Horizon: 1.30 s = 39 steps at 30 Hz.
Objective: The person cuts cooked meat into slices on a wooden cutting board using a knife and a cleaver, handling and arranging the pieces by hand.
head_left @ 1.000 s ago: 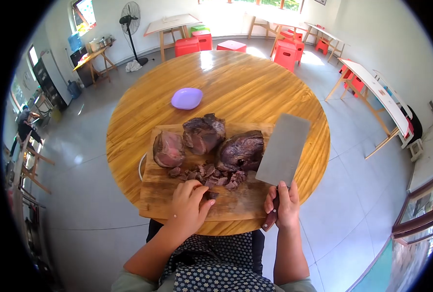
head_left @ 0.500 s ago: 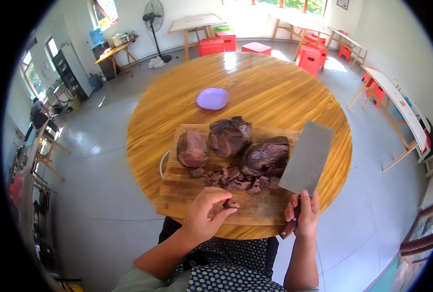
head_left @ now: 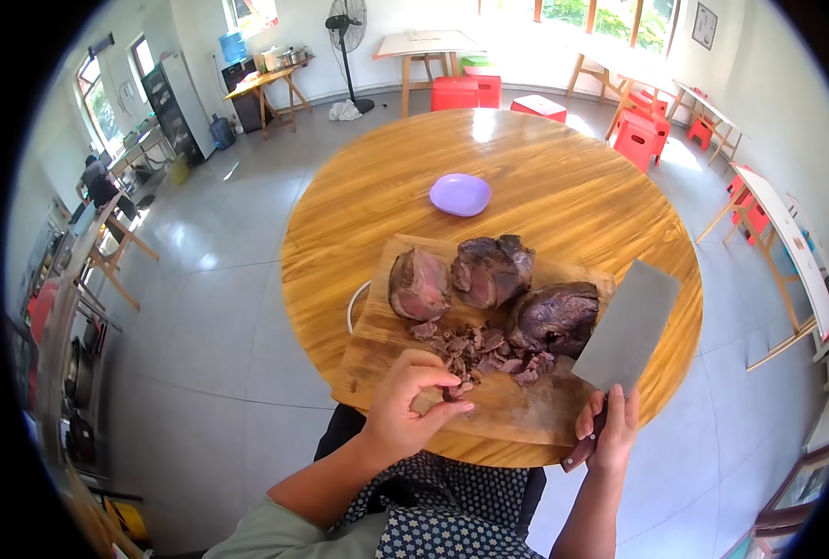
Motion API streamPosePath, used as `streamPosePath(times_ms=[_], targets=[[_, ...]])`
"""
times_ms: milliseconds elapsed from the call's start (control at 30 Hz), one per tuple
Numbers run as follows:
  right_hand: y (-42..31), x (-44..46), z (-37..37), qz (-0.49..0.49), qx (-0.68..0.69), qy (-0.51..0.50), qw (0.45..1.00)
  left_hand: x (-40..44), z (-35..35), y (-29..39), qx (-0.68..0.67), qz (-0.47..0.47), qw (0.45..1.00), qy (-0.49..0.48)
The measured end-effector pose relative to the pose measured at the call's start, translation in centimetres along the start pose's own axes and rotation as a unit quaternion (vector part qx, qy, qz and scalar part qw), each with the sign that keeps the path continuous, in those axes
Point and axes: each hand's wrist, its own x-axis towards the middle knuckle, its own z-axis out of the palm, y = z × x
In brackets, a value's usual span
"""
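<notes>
My left hand (head_left: 416, 399) pinches a small piece of dark meat (head_left: 455, 390) over the near part of the wooden cutting board (head_left: 517, 416). My right hand (head_left: 610, 424) grips a cleaver (head_left: 630, 321) by its brown handle, its broad blade tilted up beyond the board's right side. Three big chunks of dark cooked meat lie on the far half of the board: a cut one at left (head_left: 421, 285), one in the middle (head_left: 492, 270) and one at right (head_left: 554, 317). Sliced meat (head_left: 489, 352) is heaped in front of them.
The board rests on a round wooden table (head_left: 358, 210), with a purple plate (head_left: 460, 195) beyond it. Red stools (head_left: 635, 140) and side tables (head_left: 430, 43) stand behind, near a standing fan (head_left: 347, 47). Another person (head_left: 102, 182) is far off at left.
The whole view has shifted, so the table and board sit farther right. My left hand still pinches the meat piece, now closer to the sliced heap. The cleaver stays in my right hand.
</notes>
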Motion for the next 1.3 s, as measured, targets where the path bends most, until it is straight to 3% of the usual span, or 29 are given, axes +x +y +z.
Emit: streamPosePath(times_ms=[200,333,533,600,733,1000,1233,1300], targets=[[0.3,-0.1,0.3,-0.002,0.004,0.031,1.000,-0.3,-1.9,0.8,0.112,-0.063,0.991,-0.043],[-0.1,-0.3,0.4,0.008,-0.011,0.026,1.000,-0.9,-2.3,0.1,0.087,-0.112,0.990,-0.023],[0.3,0.1,0.3,-0.012,0.000,0.017,1.000,-1.0,-3.2,-0.4,0.145,-0.170,0.968,-0.114],[0.5,0.1,-0.1,-0.011,-0.012,0.015,1.000,-1.3,-3.6,-1.7,0.295,-0.022,0.947,-0.128],[0.3,0.1,-0.3,-0.014,-0.012,0.016,1.000,-1.3,-4.1,-1.0,0.263,-0.072,0.957,-0.101],[0.4,0.0,0.1,-0.007,-0.002,0.034,0.999,-1.3,-5.4,-1.4,0.249,-0.018,0.961,-0.122],[0.2,-0.2,0.1,-0.003,-0.019,0.051,0.998,-1.8,-4.1,-1.6,0.238,-0.035,0.965,-0.102],[0.6,0.3,-0.3,-0.012,0.005,0.015,1.000,-1.9,-3.9,-2.0,0.236,-0.031,0.968,-0.083]])
